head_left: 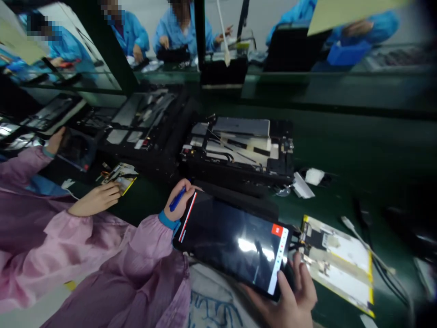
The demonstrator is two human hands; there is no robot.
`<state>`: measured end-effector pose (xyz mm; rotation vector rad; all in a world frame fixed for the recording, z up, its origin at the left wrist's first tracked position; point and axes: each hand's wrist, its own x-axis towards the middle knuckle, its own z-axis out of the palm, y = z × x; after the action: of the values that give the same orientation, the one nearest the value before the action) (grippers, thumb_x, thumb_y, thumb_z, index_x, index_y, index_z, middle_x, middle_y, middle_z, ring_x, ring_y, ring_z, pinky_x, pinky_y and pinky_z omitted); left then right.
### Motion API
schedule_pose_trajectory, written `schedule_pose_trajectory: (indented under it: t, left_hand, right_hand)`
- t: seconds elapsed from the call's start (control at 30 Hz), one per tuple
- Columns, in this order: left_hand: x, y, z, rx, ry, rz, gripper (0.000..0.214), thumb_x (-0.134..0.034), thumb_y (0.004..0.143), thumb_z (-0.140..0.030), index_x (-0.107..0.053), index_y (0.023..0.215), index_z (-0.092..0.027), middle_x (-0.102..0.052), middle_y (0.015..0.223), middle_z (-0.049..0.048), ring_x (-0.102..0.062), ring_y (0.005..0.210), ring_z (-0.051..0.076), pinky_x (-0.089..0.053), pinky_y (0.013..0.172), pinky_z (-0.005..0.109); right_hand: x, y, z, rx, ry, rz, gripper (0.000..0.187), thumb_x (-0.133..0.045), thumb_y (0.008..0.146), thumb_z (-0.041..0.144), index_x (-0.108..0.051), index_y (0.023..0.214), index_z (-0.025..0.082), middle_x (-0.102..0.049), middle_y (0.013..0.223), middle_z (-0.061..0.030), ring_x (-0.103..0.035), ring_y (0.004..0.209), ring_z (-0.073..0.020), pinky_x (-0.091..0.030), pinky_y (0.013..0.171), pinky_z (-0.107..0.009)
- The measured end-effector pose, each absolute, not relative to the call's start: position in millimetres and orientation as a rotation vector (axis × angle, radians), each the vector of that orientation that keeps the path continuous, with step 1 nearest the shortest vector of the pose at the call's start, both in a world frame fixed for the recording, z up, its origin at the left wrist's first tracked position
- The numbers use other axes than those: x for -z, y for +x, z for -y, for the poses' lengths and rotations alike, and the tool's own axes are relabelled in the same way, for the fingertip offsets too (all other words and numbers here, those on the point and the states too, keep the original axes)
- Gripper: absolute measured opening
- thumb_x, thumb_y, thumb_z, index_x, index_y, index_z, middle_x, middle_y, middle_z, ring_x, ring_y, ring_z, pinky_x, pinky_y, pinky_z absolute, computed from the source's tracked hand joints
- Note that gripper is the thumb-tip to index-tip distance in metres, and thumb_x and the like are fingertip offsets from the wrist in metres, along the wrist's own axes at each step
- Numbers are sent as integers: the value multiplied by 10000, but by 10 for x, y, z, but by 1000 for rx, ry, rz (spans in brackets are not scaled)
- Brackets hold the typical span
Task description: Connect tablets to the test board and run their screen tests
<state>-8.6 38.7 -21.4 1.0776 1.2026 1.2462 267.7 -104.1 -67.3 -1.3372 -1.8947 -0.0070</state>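
I hold a tablet [228,241] with a dark glossy screen at a tilt, close to my body. Its display has a red-and-white strip at the left edge and a white icon bar at the right. My left hand [179,200] grips the upper left corner, with a blue pen [177,198] also held in it. My right hand [290,296] holds the lower right corner, thumb at the icon bar. Just right of the tablet lies a white battery pack [341,259] with yellow edges; dark leads run between the two, but their joint is unclear.
Opened tablet housings with exposed parts [239,141] are stacked behind. Cables [368,250] lie at the right, beside a crumpled white piece [314,176]. At left, a co-worker's hand [99,197] touches a yellow-edged part [126,180]. People in blue work across the bench.
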Motion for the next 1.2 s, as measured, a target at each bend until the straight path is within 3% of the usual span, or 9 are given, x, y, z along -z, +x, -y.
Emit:
schedule_pose_trajectory:
  t: [0.17, 0.33, 0.53, 1.2]
  left_hand:
    - [146, -88, -366, -1233, 1105, -1218, 267, -601, 802, -288, -359, 725, -206, -702, 820, 23, -608, 694, 154, -427, 678, 282]
    - [74, -69, -323, -1208, 1103, -1251, 256, -591, 795, -287, -363, 715, -201, -682, 799, 11, -591, 689, 140, -411, 714, 273]
    - [109, -95, -303, -1206, 1150, -1250, 249, -570, 818, -299, -357, 731, -204, -665, 798, -3, -564, 695, 131, -393, 709, 263]
    - [50, -82, -306, -1222, 1182, -1248, 225, -566, 800, -243, -365, 705, -207, -659, 779, 12, -575, 734, 171, -388, 726, 309]
  right_hand:
    - [720, 2659, 998, 37, -1269, 1886, 1092, -821, 625, 246, -165, 1496, 308, -147, 1548, -148, -387, 1289, -467, -503, 890, -656]
    - [683, 2614, 943, 153, -1176, 1803, 1033, -833, 615, 322, -265, 1476, 257, -277, 1507, -176, -451, 1236, -470, -545, 798, -635]
    - [646, 2619, 933, 165, -1162, 1856, 1000, -811, 647, 343, -263, 1476, 236, -268, 1507, -185, -467, 1218, -476, -563, 733, -610]
    - [610, 2586, 967, 89, -1195, 1890, 926, -726, 742, 336, -198, 1495, 226, -319, 1480, -205, -429, 1258, -469, -500, 784, -679]
